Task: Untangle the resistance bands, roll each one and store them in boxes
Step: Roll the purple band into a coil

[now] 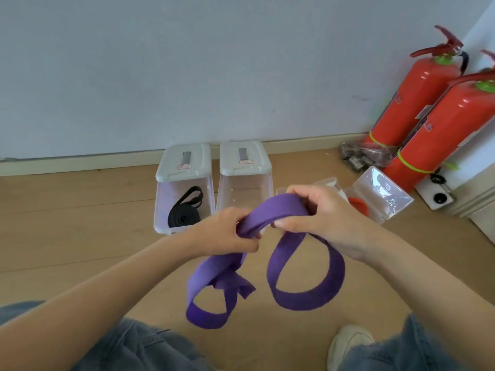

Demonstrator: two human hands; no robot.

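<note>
While both hands, left [230,231] and right [318,215], grip the purple resistance band [305,285], bare floor [80,236] lies left of it; box labels [184,166] are unreadable.

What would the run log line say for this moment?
left hand, right hand: gripping purple band | black band: boxed | step: untangling

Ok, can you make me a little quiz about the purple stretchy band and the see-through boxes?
1. True or false: both the left hand and right hand grip the wide purple resistance band.
2. Which clear plastic box with a grey lid already holds a rolled black band? A) the left box B) the middle box
3. Fill in: the two red fire extinguishers stand on the ____ side of the view.

Key: 1 true; 2 A; 3 right.
</note>
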